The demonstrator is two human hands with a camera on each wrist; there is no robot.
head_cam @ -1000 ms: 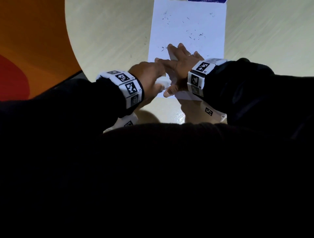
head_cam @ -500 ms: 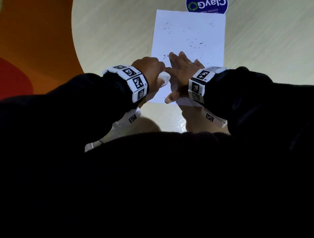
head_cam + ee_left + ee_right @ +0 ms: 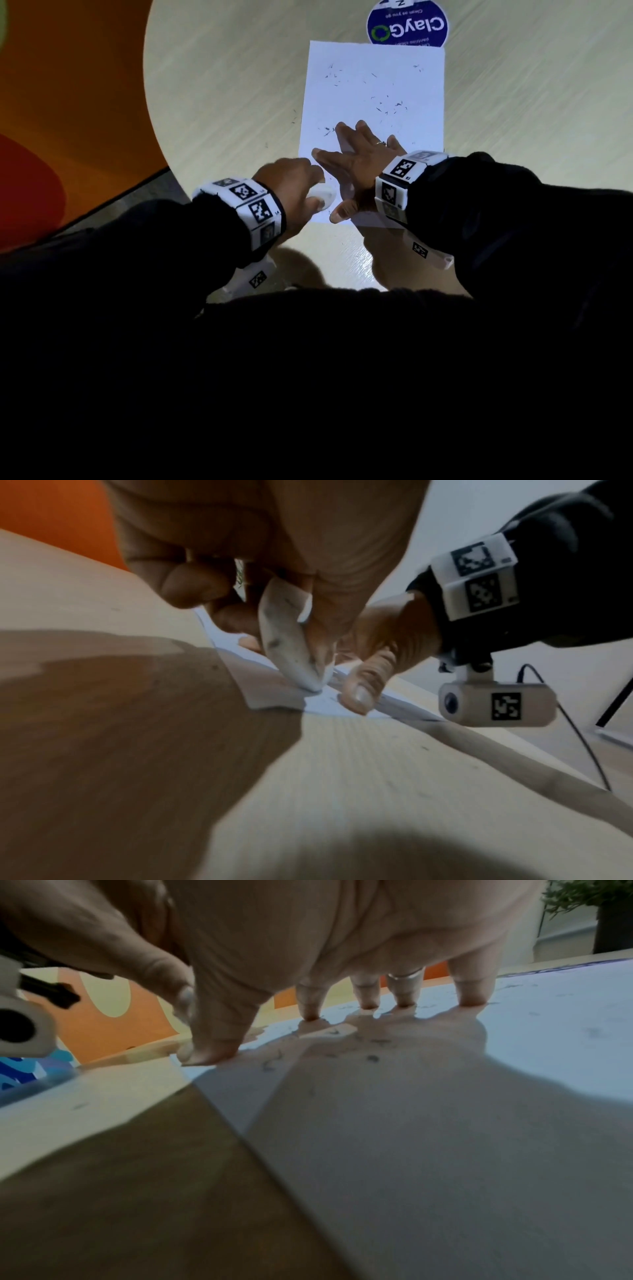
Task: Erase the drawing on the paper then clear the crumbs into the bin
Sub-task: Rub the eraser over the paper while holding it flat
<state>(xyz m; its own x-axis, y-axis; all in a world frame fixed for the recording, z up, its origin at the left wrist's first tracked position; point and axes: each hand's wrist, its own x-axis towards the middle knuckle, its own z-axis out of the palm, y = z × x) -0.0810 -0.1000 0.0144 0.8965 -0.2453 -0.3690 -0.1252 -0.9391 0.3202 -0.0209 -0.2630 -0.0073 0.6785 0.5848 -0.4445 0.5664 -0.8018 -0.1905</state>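
A white sheet of paper (image 3: 373,99) lies on the round pale table (image 3: 222,89), scattered with dark eraser crumbs (image 3: 387,106). My left hand (image 3: 294,192) grips a white eraser (image 3: 323,198) and holds its tip on the paper's near left corner; the left wrist view shows the eraser (image 3: 291,639) pinched between thumb and fingers. My right hand (image 3: 356,161) lies flat with spread fingers on the paper's near part, pressing it down. In the right wrist view its fingertips (image 3: 310,1012) press the paper (image 3: 514,1042) among crumbs (image 3: 371,1057). No bin is in view.
A round blue ClayGo sticker (image 3: 407,25) sits on the table just beyond the paper's far edge. A few crumbs (image 3: 294,116) lie on the table left of the sheet. Orange and red floor (image 3: 68,102) shows past the table's left rim. Dark sleeves fill the near view.
The left hand with the eraser has slid back and forth at the paper's near left corner. The right hand stays flat on the sheet. The head view has tilted to show more of the far table.
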